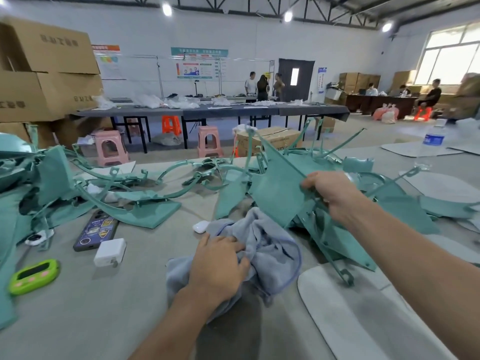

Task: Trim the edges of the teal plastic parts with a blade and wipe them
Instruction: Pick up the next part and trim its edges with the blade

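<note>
- The right hand (pixel 330 196), right of centre in the frame, has its fingers curled round the upper edge of a teal panel (pixel 278 193) and holds it tilted, its lower corner dipping toward the cloth (pixel 272 253).
- The left hand (pixel 218 266), at lower centre, lies on the grey-blue cloth with its fingers bent into the folds, gripping a bunch of it on the table (pixel 104 320).
- The step in hand looks like the wipe. No blade is visible in either hand or on the table.
- To do it well, gather the cloth into a firm pad first; loose folds would likely snag on the thin teal ribs and hooks jutting from the panel's lower right.
- Wipe along the flat face toward the free corner, away from the gripping fingers, and brace the panel against the push so that it does not flex.
- Turn the panel to reach the rim, where trimming dust probably collects.
- The panel overlaps other teal parts (pixel 345 237) beneath it; lifting it free before wiping should avoid dragging them.
- More teal offcuts (pixel 145 214) fill the left and centre. A phone (pixel 97 233), a white charger (pixel 110 252) and a small white case (pixel 200 226) lie left of the cloth and are best kept out of the sweep.
</note>
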